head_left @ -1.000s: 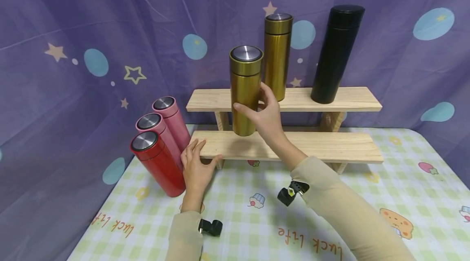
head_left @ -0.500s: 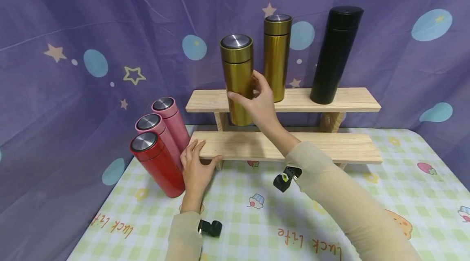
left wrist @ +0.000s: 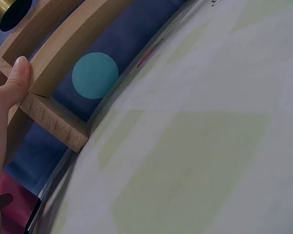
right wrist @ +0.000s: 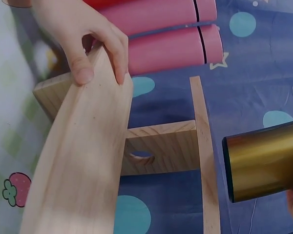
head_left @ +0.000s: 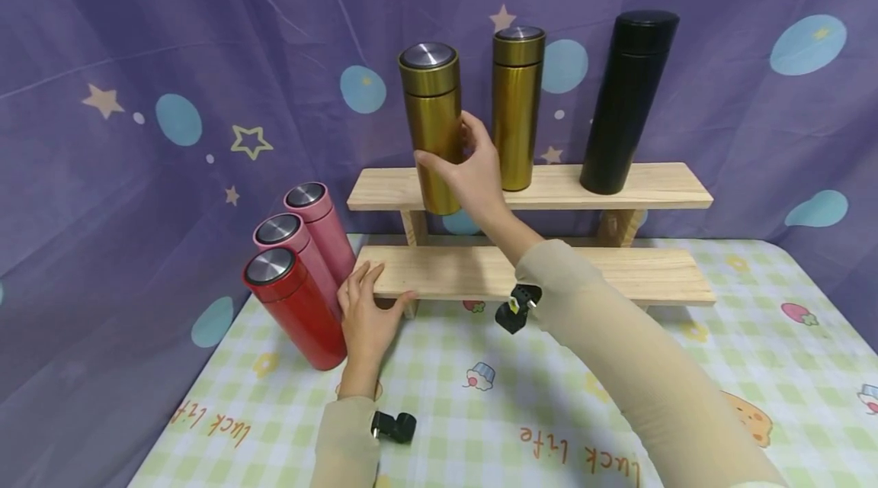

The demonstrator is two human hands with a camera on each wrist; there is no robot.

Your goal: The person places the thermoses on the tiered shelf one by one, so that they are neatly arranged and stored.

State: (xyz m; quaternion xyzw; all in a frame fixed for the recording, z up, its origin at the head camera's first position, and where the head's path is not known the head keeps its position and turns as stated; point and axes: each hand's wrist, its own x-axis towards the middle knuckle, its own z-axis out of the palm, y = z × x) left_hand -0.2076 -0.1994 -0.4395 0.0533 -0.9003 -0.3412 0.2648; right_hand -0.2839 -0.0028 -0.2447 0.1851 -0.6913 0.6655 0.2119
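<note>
A gold vacuum flask point(head_left: 435, 130) with a steel-topped lid is held up by my right hand point(head_left: 473, 168), thumb and fingers round its body. Its base hangs in front of the upper board's left part, apart from the wood in the right wrist view. My left hand point(head_left: 366, 313) grips the left end of the two-tier wooden stand's lower board point(head_left: 439, 273), thumb at the front edge, as the right wrist view shows of that hand point(right wrist: 83, 39). On the upper board point(head_left: 562, 197) stand a second gold flask point(head_left: 517, 114) and a black flask point(head_left: 627, 107).
Left of the stand, a red flask point(head_left: 302, 313) and two pink flasks, one behind point(head_left: 328, 229) and one between point(head_left: 312, 255), stand close together on the checked tablecloth point(head_left: 473, 427). A purple curtain point(head_left: 226, 15) hangs behind and to the left.
My right hand has raised the gold flask and moved it leftward, from over the lower board to the upper board's height. My left hand stays on the lower board's end.
</note>
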